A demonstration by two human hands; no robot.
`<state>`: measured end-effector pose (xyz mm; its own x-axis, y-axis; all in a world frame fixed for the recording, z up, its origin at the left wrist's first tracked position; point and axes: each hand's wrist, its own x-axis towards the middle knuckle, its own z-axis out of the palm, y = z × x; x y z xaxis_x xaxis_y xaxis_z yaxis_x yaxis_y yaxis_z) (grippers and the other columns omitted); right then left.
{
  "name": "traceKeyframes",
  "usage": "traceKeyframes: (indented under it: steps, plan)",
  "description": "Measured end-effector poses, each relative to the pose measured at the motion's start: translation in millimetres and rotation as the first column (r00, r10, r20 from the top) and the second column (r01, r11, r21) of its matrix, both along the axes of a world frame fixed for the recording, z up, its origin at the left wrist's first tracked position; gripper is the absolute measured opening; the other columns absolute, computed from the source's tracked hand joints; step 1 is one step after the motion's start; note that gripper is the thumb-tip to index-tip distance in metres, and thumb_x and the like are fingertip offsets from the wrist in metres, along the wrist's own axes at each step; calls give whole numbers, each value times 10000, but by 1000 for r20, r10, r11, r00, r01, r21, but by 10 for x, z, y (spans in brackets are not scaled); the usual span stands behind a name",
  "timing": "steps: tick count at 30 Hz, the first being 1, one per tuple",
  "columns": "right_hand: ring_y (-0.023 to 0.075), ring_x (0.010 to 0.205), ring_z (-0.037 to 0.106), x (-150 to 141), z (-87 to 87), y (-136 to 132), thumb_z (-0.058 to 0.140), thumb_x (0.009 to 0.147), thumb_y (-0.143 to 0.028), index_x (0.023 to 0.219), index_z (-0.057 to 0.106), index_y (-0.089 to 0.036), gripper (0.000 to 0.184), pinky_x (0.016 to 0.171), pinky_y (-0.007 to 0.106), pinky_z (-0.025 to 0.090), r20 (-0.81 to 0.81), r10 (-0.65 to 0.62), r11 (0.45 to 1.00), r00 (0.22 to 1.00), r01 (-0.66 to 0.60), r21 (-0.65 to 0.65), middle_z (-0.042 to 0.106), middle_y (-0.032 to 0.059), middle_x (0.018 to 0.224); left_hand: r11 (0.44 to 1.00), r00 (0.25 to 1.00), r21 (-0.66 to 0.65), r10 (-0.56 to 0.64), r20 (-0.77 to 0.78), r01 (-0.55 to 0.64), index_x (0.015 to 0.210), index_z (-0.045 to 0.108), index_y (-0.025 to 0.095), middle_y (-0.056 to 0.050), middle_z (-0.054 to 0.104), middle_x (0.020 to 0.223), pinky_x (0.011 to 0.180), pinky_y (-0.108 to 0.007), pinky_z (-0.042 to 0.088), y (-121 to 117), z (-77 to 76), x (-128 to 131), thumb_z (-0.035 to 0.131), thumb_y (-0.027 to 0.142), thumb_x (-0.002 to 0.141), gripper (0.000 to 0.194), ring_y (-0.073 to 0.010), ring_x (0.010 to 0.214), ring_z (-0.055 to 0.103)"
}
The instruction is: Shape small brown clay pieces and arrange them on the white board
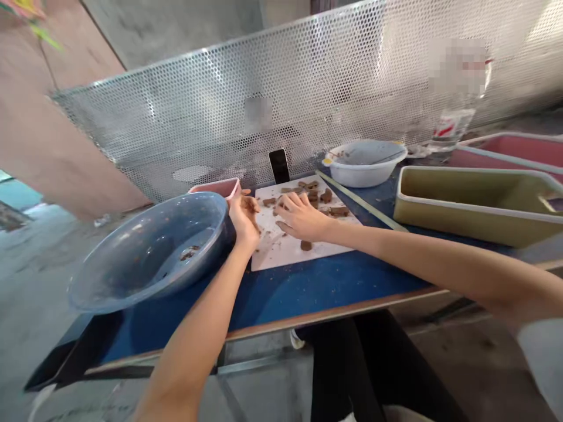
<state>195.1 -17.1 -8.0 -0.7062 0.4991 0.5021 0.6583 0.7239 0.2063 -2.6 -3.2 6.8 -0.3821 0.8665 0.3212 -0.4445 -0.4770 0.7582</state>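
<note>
A white board (pixel 285 249) lies on the blue table (pixel 281 293) with several brown clay-like pieces (pixel 328 196) on it. My left hand (pixel 244 217) is at the board's left edge, beside the rim of a large blue bowl (pixel 149 249), fingers curled round a brown piece. My right hand (pixel 301 217) rests palm down on the board among the pieces, fingers bent over them; what lies under them is hidden. One loose brown lump (pixel 306 245) sits just below my right wrist.
A dark phone (pixel 279 166) leans against the perforated metal screen (pixel 264 99). A pink tray (pixel 217 187) is behind the blue bowl. A white bowl (pixel 365 167), an olive tray (pixel 475 202), a red tray (pixel 519 149) and a plastic bottle (pixel 453 126) stand to the right.
</note>
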Motion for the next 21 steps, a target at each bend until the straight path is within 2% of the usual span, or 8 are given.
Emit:
traceKeyframes:
  steps: [5,10,16,21]
  plan:
    - [392,1310,521,-153,-173,55,477,1182,-427,1418,634,-141,403,1042,502,410,45,67,992,997,-71,101,613,227,1502,988,993,102,115,-9,-113,893,692,203,44,566,637,569,-232,396,-38,31,20,697,374,999,201,-99,547,499]
    - [377,1278,551,-136,-305,94,444,1192,-437,1408,630,-155,401,1026,485,402,27,59,984,998,-63,168,626,217,1502,984,986,118,142,-87,-131,915,681,221,41,570,661,587,-238,401,-46,-4,8,707,462,1015,262,-108,564,503]
    - [386,1337,547,-161,-330,55,430,1194,-423,1419,626,-154,402,1061,508,408,50,63,972,997,-73,222,640,219,1524,983,977,120,156,-142,-140,926,682,228,38,581,677,594,-250,406,-38,-38,9,729,497,984,279,-112,571,504]
    - [389,1395,542,-177,-318,27,426,1193,-400,1466,613,-157,410,1120,544,410,96,86,956,992,-109,274,659,201,1539,983,978,125,153,-143,-135,931,696,225,38,587,673,590,-247,407,-30,-39,16,723,458,963,236,-112,574,507]
